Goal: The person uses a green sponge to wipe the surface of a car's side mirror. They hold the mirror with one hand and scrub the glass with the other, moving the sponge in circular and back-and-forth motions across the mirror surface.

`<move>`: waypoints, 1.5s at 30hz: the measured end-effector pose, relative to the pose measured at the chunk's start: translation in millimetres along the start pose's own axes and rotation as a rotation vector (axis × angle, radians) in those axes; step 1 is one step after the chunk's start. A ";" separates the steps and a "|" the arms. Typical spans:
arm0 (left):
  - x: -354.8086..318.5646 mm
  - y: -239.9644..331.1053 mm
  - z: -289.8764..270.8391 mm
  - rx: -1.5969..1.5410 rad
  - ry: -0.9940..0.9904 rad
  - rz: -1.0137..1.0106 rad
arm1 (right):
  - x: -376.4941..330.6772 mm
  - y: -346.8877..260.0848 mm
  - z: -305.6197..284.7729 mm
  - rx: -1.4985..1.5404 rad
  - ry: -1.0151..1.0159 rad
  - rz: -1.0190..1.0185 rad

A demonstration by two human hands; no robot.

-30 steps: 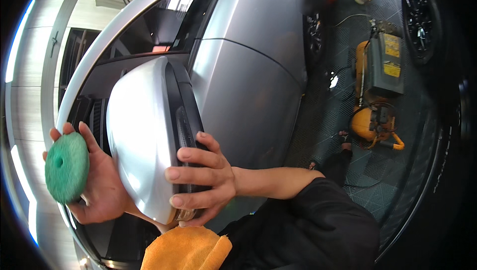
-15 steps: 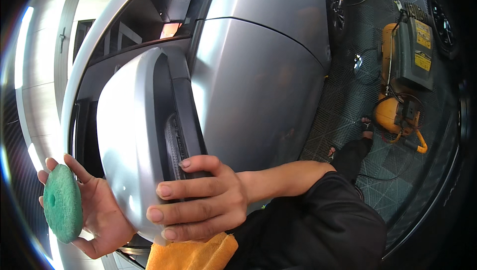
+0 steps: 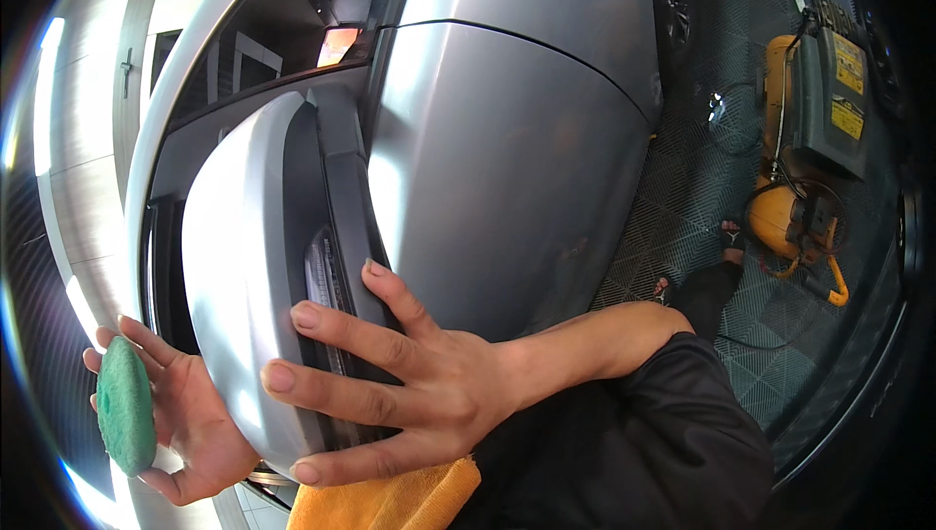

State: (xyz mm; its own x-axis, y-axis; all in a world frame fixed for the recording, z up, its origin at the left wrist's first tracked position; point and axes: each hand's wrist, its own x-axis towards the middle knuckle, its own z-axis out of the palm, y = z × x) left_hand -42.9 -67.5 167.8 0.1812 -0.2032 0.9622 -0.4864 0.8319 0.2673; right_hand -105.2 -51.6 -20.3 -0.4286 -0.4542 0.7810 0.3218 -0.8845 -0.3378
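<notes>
A silver side mirror housing (image 3: pixel 232 267) of a car, with a black lower trim and a clear lamp strip (image 3: pixel 320 272), stands before me. My left hand (image 3: pixel 200 428), palm up beside the mirror's near left end, holds a round green applicator pad (image 3: pixel 127 407) between thumb and fingers; some fingers are hidden behind the pad. Spread wide, the fingers of my right hand (image 3: pixel 414 374) lie across the mirror's trim and near end, with nothing held. An orange cloth (image 3: pixel 385 501) hangs under my right hand, partly covered by it.
The grey car door (image 3: pixel 507 179) extends to the right of the mirror, with the window (image 3: pixel 273 33) beyond. A yellow and grey air compressor (image 3: pixel 824 101) stands on the tiled floor (image 3: pixel 682 189) at right, with a hose and cable about it. My feet show beside the car.
My right hand's fingers have spread apart on the mirror, with the index finger lifted farther up. The green pad has tilted more edge-on in my left hand. The view has shifted slightly.
</notes>
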 end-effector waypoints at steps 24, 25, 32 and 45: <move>15.9 22.9 33.3 -0.305 0.017 -0.065 | 120.9 146.0 -140.9 0.858 0.171 0.503; 17.4 23.2 23.8 -0.330 0.015 -0.077 | 122.2 150.6 -140.6 0.834 0.155 0.476; 2.0 18.1 -19.3 -0.489 -0.027 -0.289 | 126.7 163.6 -144.9 0.534 0.297 0.615; -38.2 -11.1 -26.5 -0.731 -0.350 -0.625 | 134.3 158.8 -158.0 0.285 0.358 0.847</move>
State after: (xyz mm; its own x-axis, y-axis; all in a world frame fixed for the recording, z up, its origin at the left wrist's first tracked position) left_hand -21.7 -55.3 126.8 -0.0931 -0.7508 0.6539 0.2709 0.6129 0.7423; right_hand -245.1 -270.0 -52.1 -0.1772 -0.9775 0.1142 0.8154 -0.2109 -0.5391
